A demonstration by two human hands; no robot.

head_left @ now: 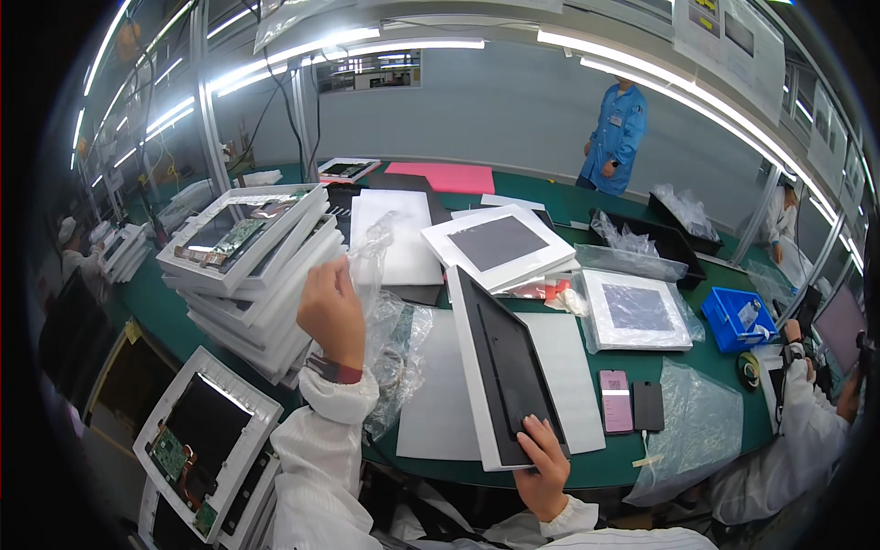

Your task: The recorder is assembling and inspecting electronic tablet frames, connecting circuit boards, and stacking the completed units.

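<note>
My left hand (333,310) is raised at left centre, its fingers closed on a crumpled clear plastic bag (401,350) that hangs down beside the wrist. My right hand (543,466) grips the lower end of a white-framed panel (502,353) with a black back. The panel is tilted up on its edge, its dark side turned to the right. Beneath it lies a white foam sheet (431,403) on the green table. Just behind stands another white-framed display (498,243), lying flat with its grey screen up.
Stacked white frames (266,293) rise at the left; more, with circuit boards (170,458), lean below. A bagged frame (637,310), blue bin (736,318), pink phone (616,401), dark power bank (648,406) and plastic bag (692,426) lie right. A co-worker's sleeve (797,440) is at far right.
</note>
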